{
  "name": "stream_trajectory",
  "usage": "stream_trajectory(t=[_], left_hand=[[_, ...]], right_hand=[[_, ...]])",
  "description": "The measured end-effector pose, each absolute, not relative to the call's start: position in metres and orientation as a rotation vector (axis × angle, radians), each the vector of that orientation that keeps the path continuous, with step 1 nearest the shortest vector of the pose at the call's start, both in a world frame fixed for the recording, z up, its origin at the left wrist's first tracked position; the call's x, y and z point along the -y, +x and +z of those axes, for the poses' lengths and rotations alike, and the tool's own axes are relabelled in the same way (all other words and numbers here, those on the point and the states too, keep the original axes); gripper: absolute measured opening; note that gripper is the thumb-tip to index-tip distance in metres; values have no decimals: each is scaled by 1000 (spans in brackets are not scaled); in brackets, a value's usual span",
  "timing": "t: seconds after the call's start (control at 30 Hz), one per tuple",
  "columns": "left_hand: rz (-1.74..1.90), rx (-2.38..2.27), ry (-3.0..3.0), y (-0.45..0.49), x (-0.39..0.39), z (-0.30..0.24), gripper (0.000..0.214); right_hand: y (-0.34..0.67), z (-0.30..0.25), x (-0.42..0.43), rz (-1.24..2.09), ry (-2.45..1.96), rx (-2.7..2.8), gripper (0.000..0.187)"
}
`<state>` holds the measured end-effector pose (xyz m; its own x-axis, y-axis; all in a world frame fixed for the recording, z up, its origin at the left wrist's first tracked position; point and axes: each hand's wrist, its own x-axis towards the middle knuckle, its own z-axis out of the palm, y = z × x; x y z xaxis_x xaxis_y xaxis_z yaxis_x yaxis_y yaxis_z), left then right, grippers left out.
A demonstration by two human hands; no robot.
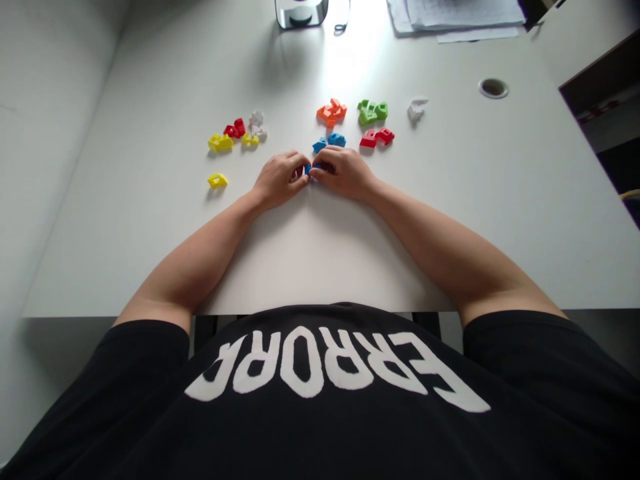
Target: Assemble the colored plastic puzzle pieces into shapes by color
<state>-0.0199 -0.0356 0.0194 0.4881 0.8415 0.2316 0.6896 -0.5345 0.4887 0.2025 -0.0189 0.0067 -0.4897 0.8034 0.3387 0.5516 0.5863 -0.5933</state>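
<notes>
At the middle of the white table [310, 253], my left hand [281, 179] and my right hand [344, 173] meet fingertip to fingertip. Both are closed around small blue plastic pieces [309, 170], mostly covered by the fingers; I cannot tell whether these are joined. Just beyond the fingers lie more blue pieces [336, 139]. Orange pieces [332, 112] are grouped behind those. Green pieces [372, 112] and red pieces [377, 137] rest to the right of my right hand. A lone yellow piece [217, 181] lies to the left of my left hand.
Farther left sit yellow pieces [221, 143], red pieces [235, 128] and white pieces [258, 125]. A white piece [417, 108] stands at the right, near a round cable hole [493, 88]. Papers [460, 17] and a shiny stand [301, 15] are at the back.
</notes>
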Motion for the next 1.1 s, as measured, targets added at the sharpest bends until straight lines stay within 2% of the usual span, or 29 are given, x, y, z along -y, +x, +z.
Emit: stream_trajectory(t=[1.1], left_hand=[[587,-1292,2412,-23,35,18,22]], right_hand=[[206,1,14,585,-1041,2247,28]])
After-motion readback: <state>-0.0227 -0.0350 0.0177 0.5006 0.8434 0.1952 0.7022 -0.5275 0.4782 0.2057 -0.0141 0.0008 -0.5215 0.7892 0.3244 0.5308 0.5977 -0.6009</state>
